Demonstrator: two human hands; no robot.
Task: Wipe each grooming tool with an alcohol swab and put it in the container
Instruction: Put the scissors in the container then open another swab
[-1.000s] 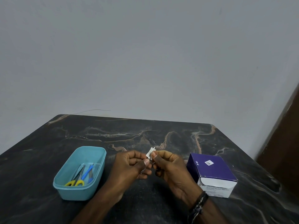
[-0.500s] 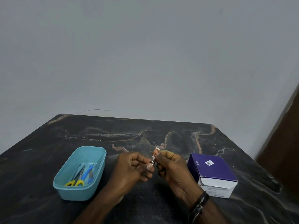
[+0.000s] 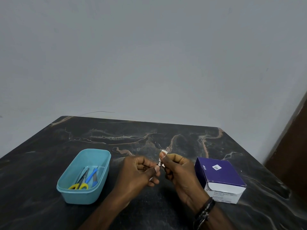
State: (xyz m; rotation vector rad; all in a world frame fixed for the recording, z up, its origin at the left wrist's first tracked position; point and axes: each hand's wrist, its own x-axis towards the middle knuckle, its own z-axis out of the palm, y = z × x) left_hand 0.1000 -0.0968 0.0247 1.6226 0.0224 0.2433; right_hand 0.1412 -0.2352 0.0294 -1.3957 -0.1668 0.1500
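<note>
**Small tool mid-wipe beside the container**

The teal container (image 3: 83,176) is the landmark. It sits on the dark marbled table (image 3: 166,135), and inside it lie yellow-handled scissors (image 3: 79,185), a blue-handled tool (image 3: 93,175) and what looks like a pair of tweezers, touching one another along the floor.

Just right of the container, the left hand (image 3: 137,175) has its fingers curled in, thumb and forefinger pinching the near end of a small metal tool (image 3: 159,164). Only a short bright stub shows, so what kind of tool it is cannot be told.

Further right, the right hand (image 3: 179,173) pinches a white alcohol swab (image 3: 163,153) between thumb and forefinger, folded around the tool's far end; its other fingers are curled underneath. Both hands are raised off the table.

Well right of the container stands a purple swab box (image 3: 219,178), closed.

The wipe looks to be under way, with 1 tool left to place. The risk is the narrow grip: the tool is tiny and likely slick with alcohol, so a firm pull of the swab could tug it from the left fingers onto the table. The swab could also slip off early, leaving part unwiped.
</note>
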